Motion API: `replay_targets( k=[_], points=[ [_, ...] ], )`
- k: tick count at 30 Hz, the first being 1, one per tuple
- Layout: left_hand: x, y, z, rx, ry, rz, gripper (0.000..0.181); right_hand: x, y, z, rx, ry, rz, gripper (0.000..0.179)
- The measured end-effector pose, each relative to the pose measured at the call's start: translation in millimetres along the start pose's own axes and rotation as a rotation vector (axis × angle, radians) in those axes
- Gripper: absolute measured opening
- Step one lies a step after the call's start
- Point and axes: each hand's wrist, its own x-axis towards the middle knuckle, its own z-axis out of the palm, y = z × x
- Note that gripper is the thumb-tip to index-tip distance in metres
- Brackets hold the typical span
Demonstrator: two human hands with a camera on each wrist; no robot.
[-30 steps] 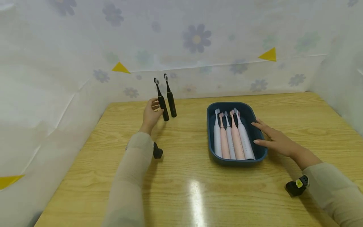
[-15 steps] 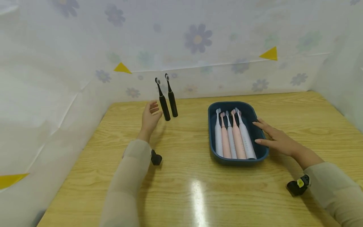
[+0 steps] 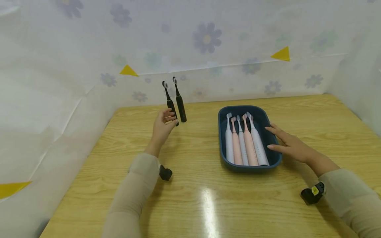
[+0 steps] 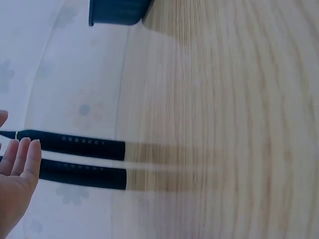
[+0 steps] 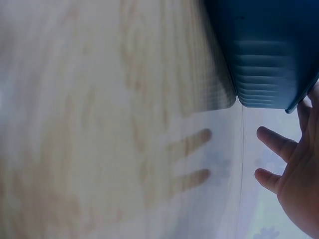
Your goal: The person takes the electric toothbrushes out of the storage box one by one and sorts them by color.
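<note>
Two black electric toothbrushes stand upright side by side at the back left of the table: a nearer one [image 3: 170, 104] and a farther one [image 3: 180, 107]. My left hand [image 3: 163, 127] is just in front of the nearer one and hides part of its handle. Its fingers are relaxed and pinch nothing; whether they touch the handle I cannot tell. In the left wrist view both handles show beyond the fingertips [image 4: 33, 149]. My right hand [image 3: 291, 147] is at the right side of a dark blue tray [image 3: 250, 170], fingers spread, some fingertips over its rim.
Inside the tray, several white and pink electric toothbrushes [image 3: 250, 145] lie in a row, heads toward the back. The wooden table [image 3: 190, 195] meets a floral-patterned white sheet [image 3: 208, 79] behind and at both sides. Yellow triangles [image 3: 281, 54] mark the sheet.
My left hand drew back slightly left from the nearer black toothbrush, then came right and toward me, now covering part of its handle. The right hand and tray have stayed in place.
</note>
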Motion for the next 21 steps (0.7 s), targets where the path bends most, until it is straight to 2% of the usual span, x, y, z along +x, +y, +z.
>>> replay_targets(
  k=[11, 21],
  points=[
    [-11.9, 4.2, 29.5, -0.085, -0.142, 0.036, 0.044, -1.8, -1.9, 0.3, 0.01, 0.001, 0.018, 0.066],
    [-25.4, 11.4, 53.3, -0.076, -0.268, 0.016, 0.047, -2.8, -4.0, -1.6, 0.012, -0.021, -0.022, 0.067]
  ],
)
